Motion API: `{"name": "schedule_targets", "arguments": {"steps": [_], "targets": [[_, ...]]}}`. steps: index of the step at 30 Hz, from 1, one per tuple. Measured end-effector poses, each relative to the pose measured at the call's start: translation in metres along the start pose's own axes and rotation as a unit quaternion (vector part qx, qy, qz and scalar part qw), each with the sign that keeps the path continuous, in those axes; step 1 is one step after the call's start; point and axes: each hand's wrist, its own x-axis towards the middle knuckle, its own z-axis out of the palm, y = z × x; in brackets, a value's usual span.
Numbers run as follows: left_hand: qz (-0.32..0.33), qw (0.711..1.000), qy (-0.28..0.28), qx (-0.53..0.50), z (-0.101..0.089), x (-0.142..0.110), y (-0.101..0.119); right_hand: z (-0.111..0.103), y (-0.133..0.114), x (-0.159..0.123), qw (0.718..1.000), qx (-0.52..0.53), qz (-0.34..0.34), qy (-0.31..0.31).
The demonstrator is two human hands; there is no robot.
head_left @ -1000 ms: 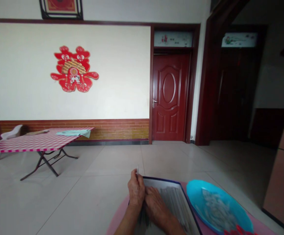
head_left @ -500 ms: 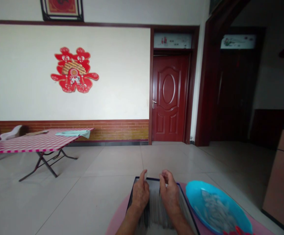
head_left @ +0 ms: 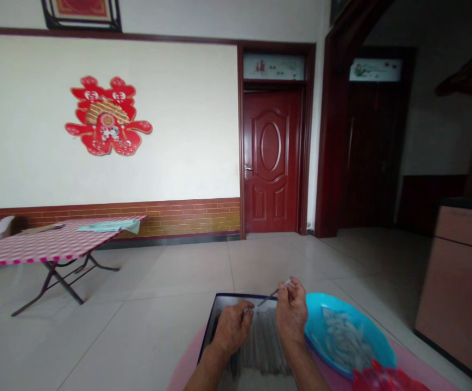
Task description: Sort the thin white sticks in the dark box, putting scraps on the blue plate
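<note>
A dark-rimmed shallow box [head_left: 219,300] full of thin grey sticks lies on a pink round table [head_left: 187,369] right in front of me. My left hand [head_left: 232,326] rests curled on the sticks and pinches one end of a thin grey stick [head_left: 266,298]. My right hand [head_left: 291,312] is raised just above the box's right side, fingers pinched on the stick's other end. A blue bowl [head_left: 321,307] with pale small pieces sits to the right, touching the box.
Something red [head_left: 378,377] lies at the bowl's near edge. A folding table with a red checked cloth [head_left: 40,244] stands at left by the wall. A brown cabinet [head_left: 459,282] is at right. A closed red door [head_left: 271,163] lies ahead across tiled floor.
The view has swung slightly right. My right hand has lifted out of the box with a thin stick pinched in it, and my left hand has taken the stick's other end.
</note>
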Motion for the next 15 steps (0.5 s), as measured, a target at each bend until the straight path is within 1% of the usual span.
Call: {"name": "schedule_targets", "arguments": {"steps": [2, 9, 12, 15], "targets": [[0.013, 1.000, -0.016, 0.001, 0.0001, 0.0000, 0.0019, 0.0001, 0.0010, 0.0002, 1.000, 0.001, 0.001, -0.002], [0.029, 0.999, -0.020, 0.002, -0.0013, 0.0004, 0.0058, 0.0020, -0.0003, -0.0033, 0.999, 0.012, 0.009, -0.036], [0.030, 0.999, -0.013, -0.001, -0.0028, 0.0002, 0.0066, 0.0028, -0.0023, -0.0052, 0.998, 0.018, 0.016, -0.056], [0.024, 1.000, 0.008, -0.003, -0.0039, -0.0001, 0.0060, 0.0034, -0.0002, -0.0041, 0.996, 0.034, 0.039, -0.068]]}}
